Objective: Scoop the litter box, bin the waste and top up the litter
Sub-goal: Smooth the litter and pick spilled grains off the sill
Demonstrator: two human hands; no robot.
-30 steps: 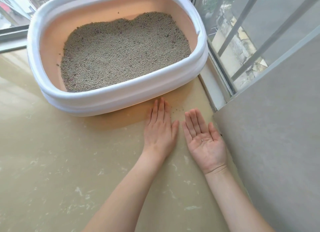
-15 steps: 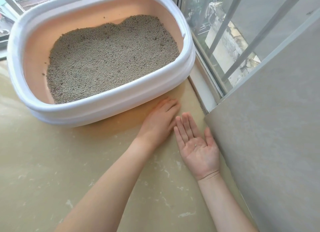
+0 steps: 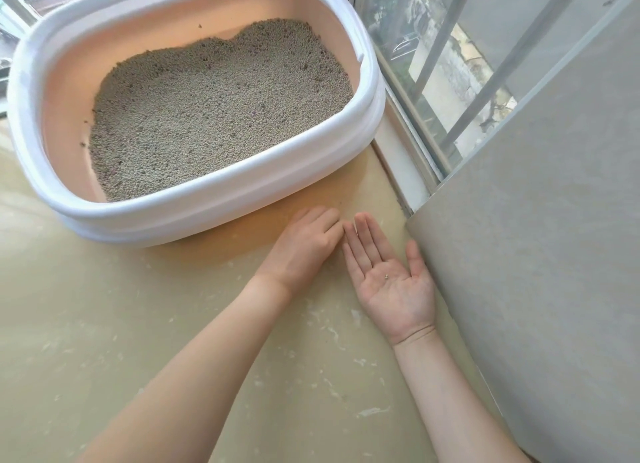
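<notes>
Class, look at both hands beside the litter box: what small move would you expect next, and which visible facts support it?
Probably the left hand, knuckles up on the floor, sweeps stray grains into the right hand. That hand lies palm up beside it, already holding a grain, close to the litter box.

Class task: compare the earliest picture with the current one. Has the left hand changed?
Yes. The left hand, flat with fingertips toward the litter box before, now has curled fingers turned toward the right hand.
</notes>
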